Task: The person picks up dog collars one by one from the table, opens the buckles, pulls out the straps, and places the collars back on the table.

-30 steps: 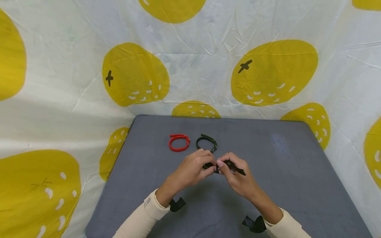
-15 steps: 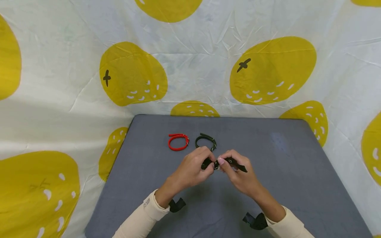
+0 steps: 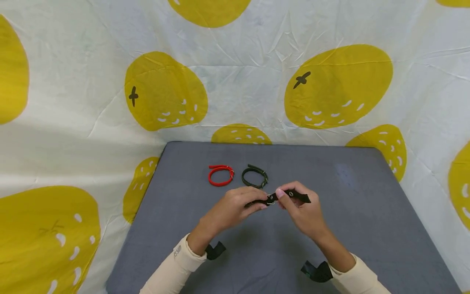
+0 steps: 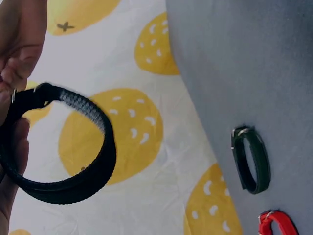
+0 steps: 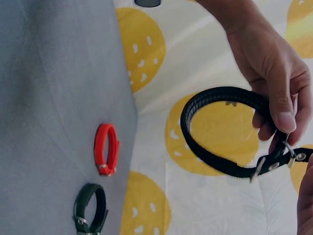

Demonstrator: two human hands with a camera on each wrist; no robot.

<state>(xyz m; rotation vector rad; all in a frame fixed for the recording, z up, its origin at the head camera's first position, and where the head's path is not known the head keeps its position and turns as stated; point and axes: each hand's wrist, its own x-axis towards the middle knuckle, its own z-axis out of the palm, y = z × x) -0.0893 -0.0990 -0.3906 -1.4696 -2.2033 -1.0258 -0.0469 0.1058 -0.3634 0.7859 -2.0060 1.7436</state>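
A black collar (image 5: 215, 161) is held up in both hands, bent into a loop with its strap through the metal buckle (image 3: 271, 199). My left hand (image 3: 235, 206) pinches the band just left of the buckle, thumb below and fingers above. With thumb and fingers, my right hand (image 3: 301, 210) pinches the strap right of the buckle; its eyeleted tail (image 3: 301, 197) sticks out past the fingers. The left wrist view shows the loop (image 4: 98, 161) hanging round, its inner side partly grey. Fingers cover part of the buckle in the head view.
On the grey table (image 3: 205, 253) behind the hands lie a red collar (image 3: 220, 175) and a dark green collar (image 3: 254, 176), each buckled into a ring. A white cloth with yellow fruit prints (image 3: 338, 87) hangs around the table's back and sides.
My right hand has moved slightly right and away from my left hand, drawing the strap with it. The buckle shows more plainly between the hands. Both collars on the table stay put.
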